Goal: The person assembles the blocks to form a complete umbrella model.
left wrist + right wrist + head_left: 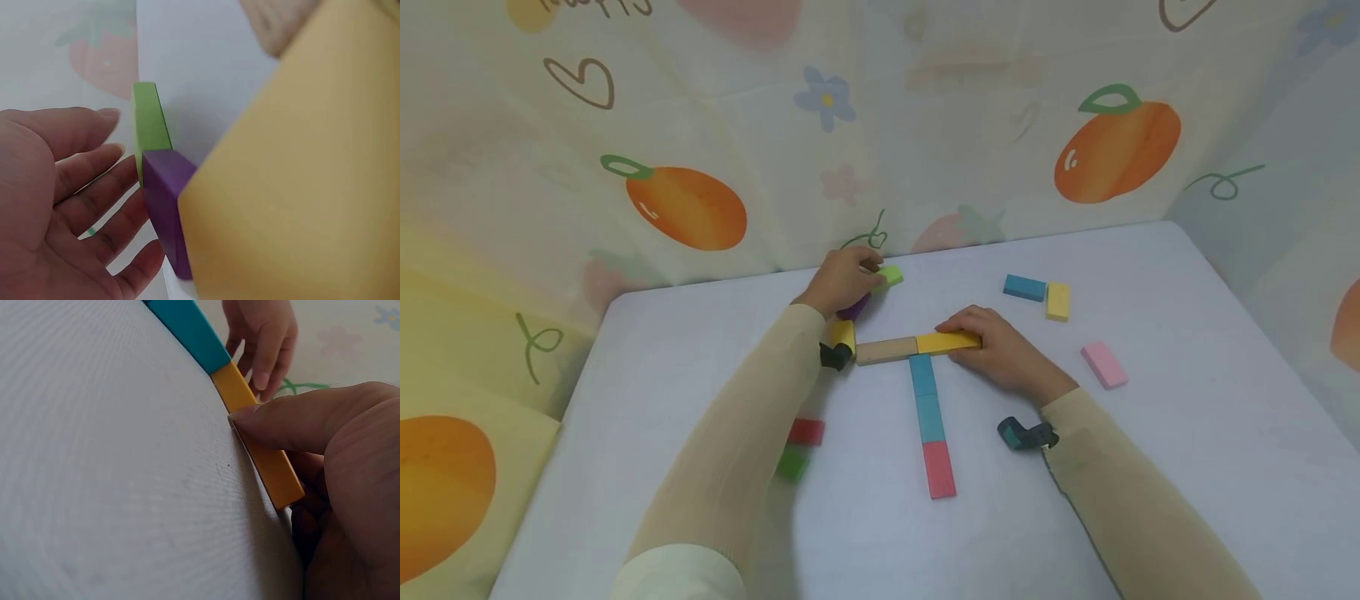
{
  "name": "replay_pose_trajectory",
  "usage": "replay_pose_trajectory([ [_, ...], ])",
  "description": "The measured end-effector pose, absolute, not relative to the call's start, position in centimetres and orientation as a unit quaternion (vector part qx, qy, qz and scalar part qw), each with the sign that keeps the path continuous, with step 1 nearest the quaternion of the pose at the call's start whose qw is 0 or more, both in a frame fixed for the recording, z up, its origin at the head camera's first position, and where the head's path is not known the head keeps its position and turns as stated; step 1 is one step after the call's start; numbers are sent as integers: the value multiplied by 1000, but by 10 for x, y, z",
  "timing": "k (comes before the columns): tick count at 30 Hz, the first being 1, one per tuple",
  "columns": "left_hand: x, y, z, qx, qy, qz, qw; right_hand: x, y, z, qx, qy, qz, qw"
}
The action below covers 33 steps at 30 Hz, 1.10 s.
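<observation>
At the far end of a row of blocks, my left hand (838, 282) rests beside a light green block (891, 277) and a purple block (854, 308). In the left wrist view its fingers lie loosely along their outer side, the thumb apart from the green block. A yellow block (300, 175) looms large there. My right hand (1000, 350) pinches an orange-yellow block (265, 459) between thumb and fingers. That block lies end to end with a plain wooden block (886, 350). Two teal blocks (930, 418) and a pinkish-red block (939, 469) run toward me from their joint.
A blue block (1025, 288), a pale yellow block (1057, 302) and a pink block (1104, 365) lie to the right. A red block (807, 432) and a green block (792, 465) sit by my left forearm. Behind the white table (1187, 500) hangs a fruit-patterned cloth (955, 150).
</observation>
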<state>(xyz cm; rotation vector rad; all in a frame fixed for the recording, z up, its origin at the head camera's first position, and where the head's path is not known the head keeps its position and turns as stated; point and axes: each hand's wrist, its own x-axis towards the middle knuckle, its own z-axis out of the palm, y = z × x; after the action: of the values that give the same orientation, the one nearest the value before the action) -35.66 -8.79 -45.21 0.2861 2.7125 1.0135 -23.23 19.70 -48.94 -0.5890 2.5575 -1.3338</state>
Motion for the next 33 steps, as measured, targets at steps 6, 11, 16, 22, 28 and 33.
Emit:
replay_pose_trajectory([
  [6,-348,-100,-445,92,928,347,101,-239,195,-495,-204,868,-442,97],
  [11,-326,-100,-434,107,935,326,85,-249,203,-501,-199,872,-435,101],
  [16,-276,-88,-425,169,933,306,84,-257,217,-505,-183,875,-437,101],
  [22,-197,-66,-434,332,908,230,112,-254,238,-497,-147,890,-420,97],
  [28,-142,-38,-457,449,867,189,107,-241,275,-479,-132,918,-369,51],
  [33,-124,-27,-477,471,860,182,69,-221,321,-475,-64,944,-323,23],
])
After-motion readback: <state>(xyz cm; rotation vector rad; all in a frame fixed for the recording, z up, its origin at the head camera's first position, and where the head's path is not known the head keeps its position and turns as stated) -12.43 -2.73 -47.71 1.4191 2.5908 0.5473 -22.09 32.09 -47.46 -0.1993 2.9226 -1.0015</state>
